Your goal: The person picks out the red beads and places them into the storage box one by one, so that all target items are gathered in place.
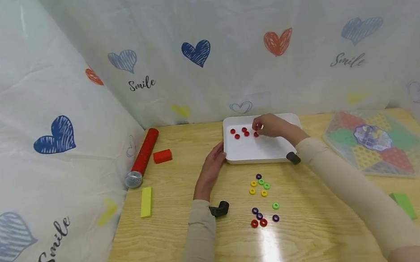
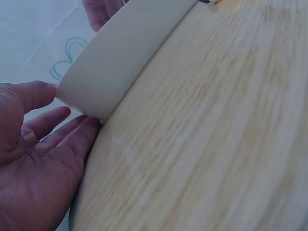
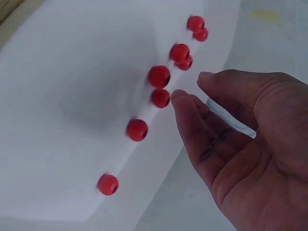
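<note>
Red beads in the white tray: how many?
6 along the far wall of the white tray. Fingers may hide more.

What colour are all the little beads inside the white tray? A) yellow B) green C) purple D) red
D: every small round bead lying in the white rectangular plastic tray is red, seen from both the head and right wrist views, while the green, purple and yellow rings lie outside it on the wooden table.
</note>
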`<state>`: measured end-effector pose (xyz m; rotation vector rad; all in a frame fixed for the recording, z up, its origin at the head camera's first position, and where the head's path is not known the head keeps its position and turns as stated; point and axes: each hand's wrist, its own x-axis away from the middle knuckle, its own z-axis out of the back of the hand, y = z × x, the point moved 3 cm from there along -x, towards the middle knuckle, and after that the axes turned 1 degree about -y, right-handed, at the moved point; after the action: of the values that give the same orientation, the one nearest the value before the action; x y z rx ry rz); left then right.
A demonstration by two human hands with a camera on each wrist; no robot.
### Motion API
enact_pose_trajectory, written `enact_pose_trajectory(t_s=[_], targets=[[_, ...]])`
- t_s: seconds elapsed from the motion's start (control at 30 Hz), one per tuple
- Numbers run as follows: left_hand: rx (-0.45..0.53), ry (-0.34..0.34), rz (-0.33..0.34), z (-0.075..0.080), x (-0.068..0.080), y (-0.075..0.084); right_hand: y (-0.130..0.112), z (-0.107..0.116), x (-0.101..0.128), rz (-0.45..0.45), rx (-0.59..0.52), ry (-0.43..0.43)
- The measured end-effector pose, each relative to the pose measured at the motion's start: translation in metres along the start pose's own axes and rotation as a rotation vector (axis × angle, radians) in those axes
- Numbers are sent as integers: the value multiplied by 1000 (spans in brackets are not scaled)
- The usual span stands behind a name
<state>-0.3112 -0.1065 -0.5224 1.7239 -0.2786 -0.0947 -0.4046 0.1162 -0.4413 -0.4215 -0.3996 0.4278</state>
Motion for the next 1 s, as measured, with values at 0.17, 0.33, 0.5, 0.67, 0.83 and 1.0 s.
enact_pose_trajectory(t_s=[0.17,0.33,0.5,0.67,0.83,1.0], targets=[[-22,13,-6,2,2,0,-29,-5,22,165,-5,-102],[-34,-1,-42,2,4,1,-70,-30,55,401,-38,-302],[-20,12,-6,2,5,3,-103,-60,85,517,-82,-491],[-21,30,17,4,2,-1,-116,-91,102,529,-1,-639],[-16,23,21,2,3,-1,-122,-111,116,483,101,-673],[-7,16,12,0,2,-1,-126,-119,124,467,159,-630]])
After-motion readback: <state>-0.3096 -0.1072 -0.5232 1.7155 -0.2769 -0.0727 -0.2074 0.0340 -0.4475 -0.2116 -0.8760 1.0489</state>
